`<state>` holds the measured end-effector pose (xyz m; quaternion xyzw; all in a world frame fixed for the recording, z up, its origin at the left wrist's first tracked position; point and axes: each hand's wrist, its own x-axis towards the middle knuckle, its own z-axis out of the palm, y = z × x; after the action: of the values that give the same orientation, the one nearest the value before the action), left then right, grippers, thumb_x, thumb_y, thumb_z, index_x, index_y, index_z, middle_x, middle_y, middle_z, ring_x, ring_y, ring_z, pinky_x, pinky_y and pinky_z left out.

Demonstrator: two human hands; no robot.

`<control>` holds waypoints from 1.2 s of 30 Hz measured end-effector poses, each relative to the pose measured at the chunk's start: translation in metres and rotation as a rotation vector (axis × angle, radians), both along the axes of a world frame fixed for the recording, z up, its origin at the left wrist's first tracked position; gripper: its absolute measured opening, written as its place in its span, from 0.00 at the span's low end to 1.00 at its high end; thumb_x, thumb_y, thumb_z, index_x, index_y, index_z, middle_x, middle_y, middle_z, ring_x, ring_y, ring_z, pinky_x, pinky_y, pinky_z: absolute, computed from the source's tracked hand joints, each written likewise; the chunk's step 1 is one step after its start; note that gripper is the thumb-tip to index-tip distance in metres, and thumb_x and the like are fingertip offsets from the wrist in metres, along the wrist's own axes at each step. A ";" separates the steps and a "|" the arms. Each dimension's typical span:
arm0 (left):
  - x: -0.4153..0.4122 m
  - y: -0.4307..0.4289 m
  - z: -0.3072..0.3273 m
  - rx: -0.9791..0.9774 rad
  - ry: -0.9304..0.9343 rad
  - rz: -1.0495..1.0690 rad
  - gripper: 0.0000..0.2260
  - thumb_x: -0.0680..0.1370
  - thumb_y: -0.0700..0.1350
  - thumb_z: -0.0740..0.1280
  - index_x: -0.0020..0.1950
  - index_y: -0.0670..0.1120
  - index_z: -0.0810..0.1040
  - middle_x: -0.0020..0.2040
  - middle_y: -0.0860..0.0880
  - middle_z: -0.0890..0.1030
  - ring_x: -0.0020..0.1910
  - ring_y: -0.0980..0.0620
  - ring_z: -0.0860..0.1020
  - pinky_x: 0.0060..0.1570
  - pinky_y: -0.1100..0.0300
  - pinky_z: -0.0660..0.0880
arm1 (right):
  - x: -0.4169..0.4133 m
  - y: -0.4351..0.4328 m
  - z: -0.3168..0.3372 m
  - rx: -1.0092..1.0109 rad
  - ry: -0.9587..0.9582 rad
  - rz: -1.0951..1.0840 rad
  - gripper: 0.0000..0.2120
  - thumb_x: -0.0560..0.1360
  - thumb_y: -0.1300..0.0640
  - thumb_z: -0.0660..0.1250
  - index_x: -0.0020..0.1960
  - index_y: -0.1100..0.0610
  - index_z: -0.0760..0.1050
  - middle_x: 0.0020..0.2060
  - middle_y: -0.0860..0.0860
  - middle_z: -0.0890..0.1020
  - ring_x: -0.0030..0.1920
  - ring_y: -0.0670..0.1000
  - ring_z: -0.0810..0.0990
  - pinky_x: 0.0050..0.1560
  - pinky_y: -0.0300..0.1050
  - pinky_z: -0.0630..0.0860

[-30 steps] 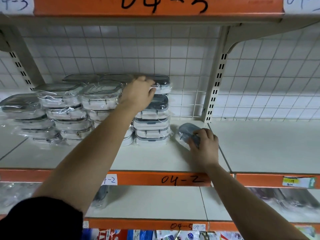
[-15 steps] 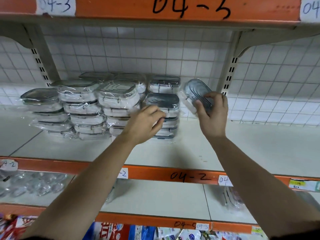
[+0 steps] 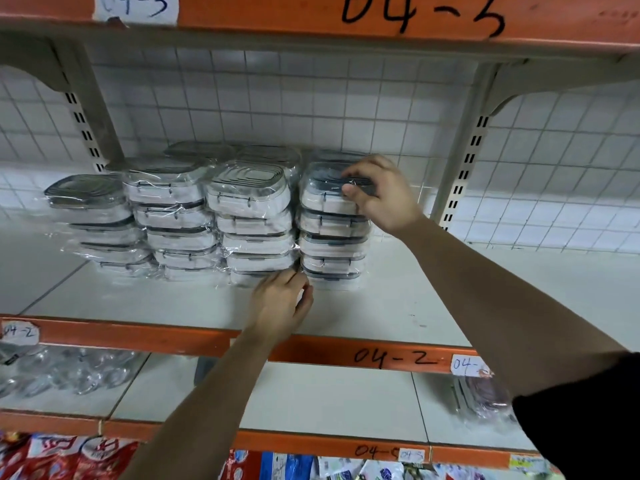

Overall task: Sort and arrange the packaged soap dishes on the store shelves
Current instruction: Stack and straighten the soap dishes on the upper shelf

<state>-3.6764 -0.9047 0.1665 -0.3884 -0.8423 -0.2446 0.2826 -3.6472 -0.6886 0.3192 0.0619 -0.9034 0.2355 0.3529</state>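
Observation:
Several stacks of plastic-wrapped white soap dishes with grey lids [image 3: 249, 216] stand on the white shelf marked 04-2 [image 3: 398, 306]. My right hand [image 3: 381, 195] grips a wrapped soap dish [image 3: 325, 188] that lies on top of the rightmost stack [image 3: 332, 251]; thumb and fingers curl round its right end. My left hand [image 3: 284, 303] is low at the foot of the stacks, fingers loosely bent, touching the wrapping between the two right-hand stacks.
A beige slotted upright [image 3: 460, 181] stands right of the stacks, with bare shelf beyond it. The orange 04-3 shelf edge [image 3: 415, 19] hangs overhead. Wrapped clear items [image 3: 52, 375] and another wrapped item [image 3: 485, 396] lie on the lower shelf. Colourful packets [image 3: 69, 455] sit at the bottom.
My right hand has carried the soap dish from the air beside the upright onto the top of the rightmost stack. My left hand has dropped from the stack's side to its base.

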 end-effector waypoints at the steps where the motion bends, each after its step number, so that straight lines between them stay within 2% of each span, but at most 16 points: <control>1: 0.000 0.000 0.000 0.009 0.003 0.007 0.11 0.76 0.48 0.60 0.38 0.46 0.77 0.36 0.49 0.78 0.35 0.46 0.77 0.35 0.57 0.74 | -0.004 0.000 -0.002 0.036 -0.001 -0.015 0.15 0.75 0.50 0.67 0.57 0.57 0.82 0.52 0.54 0.79 0.57 0.57 0.76 0.57 0.40 0.66; 3: 0.001 0.001 -0.001 0.018 0.035 0.006 0.11 0.75 0.48 0.60 0.37 0.46 0.77 0.35 0.49 0.77 0.33 0.47 0.77 0.34 0.58 0.73 | -0.009 0.000 -0.007 0.087 0.022 -0.075 0.15 0.76 0.48 0.66 0.57 0.55 0.83 0.52 0.52 0.81 0.57 0.58 0.75 0.57 0.43 0.66; 6: 0.003 -0.001 -0.002 0.043 0.066 0.008 0.11 0.75 0.47 0.60 0.35 0.46 0.76 0.33 0.50 0.77 0.31 0.48 0.76 0.34 0.60 0.72 | -0.011 -0.003 -0.012 0.105 0.096 -0.144 0.16 0.76 0.45 0.64 0.58 0.51 0.83 0.50 0.51 0.80 0.53 0.59 0.75 0.54 0.51 0.71; 9: 0.003 -0.002 -0.003 0.065 0.082 0.026 0.11 0.75 0.47 0.60 0.34 0.46 0.76 0.32 0.50 0.76 0.31 0.49 0.76 0.33 0.61 0.71 | -0.011 -0.007 -0.011 0.085 0.115 -0.161 0.14 0.76 0.51 0.68 0.58 0.53 0.83 0.49 0.54 0.80 0.52 0.60 0.76 0.53 0.48 0.72; 12: 0.003 -0.001 -0.002 0.061 0.100 0.033 0.11 0.75 0.47 0.60 0.34 0.46 0.76 0.31 0.50 0.76 0.30 0.48 0.76 0.32 0.61 0.71 | -0.008 -0.013 -0.013 0.095 0.098 -0.195 0.14 0.77 0.52 0.68 0.60 0.54 0.82 0.51 0.53 0.80 0.53 0.58 0.76 0.53 0.47 0.72; 15: 0.003 -0.001 -0.004 0.062 0.083 0.033 0.11 0.75 0.47 0.60 0.35 0.45 0.76 0.31 0.50 0.76 0.30 0.48 0.76 0.33 0.60 0.72 | -0.005 -0.019 -0.012 0.138 0.081 -0.237 0.14 0.78 0.51 0.66 0.61 0.53 0.81 0.53 0.52 0.81 0.55 0.59 0.76 0.55 0.54 0.74; 19: 0.003 -0.001 -0.005 0.053 0.062 0.036 0.11 0.74 0.46 0.59 0.35 0.45 0.76 0.31 0.49 0.76 0.30 0.47 0.76 0.32 0.60 0.72 | -0.002 -0.027 -0.003 0.158 -0.021 -0.345 0.13 0.80 0.51 0.64 0.63 0.51 0.79 0.58 0.51 0.79 0.60 0.58 0.74 0.63 0.53 0.66; 21: 0.002 -0.002 -0.005 0.046 0.057 0.023 0.12 0.74 0.47 0.59 0.35 0.45 0.77 0.31 0.49 0.76 0.30 0.47 0.76 0.31 0.60 0.72 | -0.002 -0.035 -0.001 0.151 0.002 -0.366 0.14 0.79 0.52 0.65 0.62 0.54 0.80 0.56 0.53 0.80 0.60 0.59 0.75 0.65 0.54 0.66; 25: 0.000 -0.002 -0.006 0.042 0.037 0.011 0.12 0.74 0.47 0.58 0.36 0.45 0.77 0.31 0.49 0.77 0.30 0.47 0.76 0.31 0.60 0.72 | -0.010 -0.062 -0.001 0.151 0.119 -0.329 0.17 0.76 0.50 0.61 0.57 0.57 0.81 0.51 0.55 0.82 0.53 0.61 0.79 0.59 0.58 0.73; 28: -0.001 -0.001 -0.008 0.055 0.022 -0.004 0.12 0.74 0.47 0.59 0.35 0.45 0.76 0.31 0.49 0.76 0.30 0.47 0.76 0.30 0.59 0.72 | -0.020 -0.091 0.002 0.154 0.120 -0.160 0.20 0.76 0.45 0.60 0.58 0.57 0.81 0.50 0.55 0.82 0.51 0.60 0.80 0.55 0.56 0.76; 31: 0.000 -0.001 -0.008 0.053 0.003 -0.012 0.11 0.74 0.47 0.59 0.34 0.45 0.75 0.31 0.49 0.75 0.29 0.47 0.76 0.29 0.58 0.72 | -0.029 -0.114 0.005 0.242 -0.004 -0.056 0.25 0.75 0.38 0.64 0.62 0.55 0.79 0.57 0.53 0.81 0.57 0.57 0.78 0.59 0.55 0.75; 33: 0.000 -0.002 -0.008 0.052 0.001 -0.020 0.11 0.74 0.46 0.59 0.34 0.45 0.75 0.30 0.49 0.75 0.29 0.47 0.75 0.29 0.58 0.71 | -0.033 -0.123 0.007 0.322 -0.089 -0.090 0.27 0.74 0.37 0.68 0.67 0.51 0.76 0.62 0.51 0.78 0.63 0.56 0.74 0.64 0.53 0.69; 36: -0.001 -0.003 -0.009 0.038 0.011 -0.027 0.11 0.75 0.46 0.60 0.34 0.45 0.74 0.30 0.49 0.74 0.28 0.48 0.74 0.30 0.59 0.69 | -0.041 -0.127 0.009 0.372 -0.103 -0.142 0.29 0.73 0.37 0.70 0.70 0.49 0.73 0.65 0.49 0.76 0.67 0.54 0.70 0.66 0.50 0.65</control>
<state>-3.6779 -0.9079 0.1575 -0.3955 -0.8308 -0.2621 0.2911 -3.6879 -0.8154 0.3285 0.0500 -0.9503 0.0420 0.3045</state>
